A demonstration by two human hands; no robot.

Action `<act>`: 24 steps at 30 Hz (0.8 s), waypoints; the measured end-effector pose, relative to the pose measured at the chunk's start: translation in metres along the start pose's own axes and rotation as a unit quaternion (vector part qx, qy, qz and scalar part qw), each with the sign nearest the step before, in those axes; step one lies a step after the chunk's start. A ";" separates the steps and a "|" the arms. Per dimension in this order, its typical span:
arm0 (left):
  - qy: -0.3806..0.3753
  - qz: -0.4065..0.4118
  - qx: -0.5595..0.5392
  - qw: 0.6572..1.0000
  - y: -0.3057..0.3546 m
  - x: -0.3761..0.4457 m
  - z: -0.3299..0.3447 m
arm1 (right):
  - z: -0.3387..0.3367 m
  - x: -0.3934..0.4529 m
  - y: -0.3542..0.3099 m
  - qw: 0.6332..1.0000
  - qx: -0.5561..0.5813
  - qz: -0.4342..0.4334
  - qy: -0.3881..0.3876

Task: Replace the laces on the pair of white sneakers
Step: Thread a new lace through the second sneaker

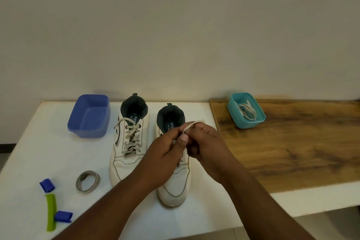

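White lace (190,125) pinched by both hands' fingers (183,138) over right sneaker (175,185), w/ slack pulled up, prob. unthreading.

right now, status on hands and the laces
Left hand and right hand both pinching a lace over right sneaker. Left sneaker still laced. Nothing in the way.
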State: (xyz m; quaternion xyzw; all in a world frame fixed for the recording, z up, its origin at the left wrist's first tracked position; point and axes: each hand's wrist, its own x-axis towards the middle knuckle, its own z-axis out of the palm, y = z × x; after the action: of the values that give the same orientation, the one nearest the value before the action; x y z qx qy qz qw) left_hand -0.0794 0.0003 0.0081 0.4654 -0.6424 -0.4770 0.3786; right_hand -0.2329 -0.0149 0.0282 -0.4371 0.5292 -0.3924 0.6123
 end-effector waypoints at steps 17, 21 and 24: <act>-0.103 0.011 0.193 0.976 -0.009 -0.005 -0.001 | -0.012 0.010 -0.003 0.955 0.204 -0.068 0.204; -0.092 0.020 0.207 0.974 -0.011 -0.003 0.000 | -0.008 0.006 -0.008 0.952 0.237 -0.090 0.171; -0.026 0.007 0.154 0.988 -0.007 -0.002 -0.002 | -0.003 0.000 -0.009 0.984 0.085 -0.091 0.131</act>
State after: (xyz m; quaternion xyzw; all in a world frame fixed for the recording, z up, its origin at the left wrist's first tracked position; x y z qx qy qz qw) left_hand -0.0756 0.0007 0.0017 0.5006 -0.7211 -0.3820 0.2889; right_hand -0.2359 -0.0183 0.0361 -0.3744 0.5276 -0.5440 0.5344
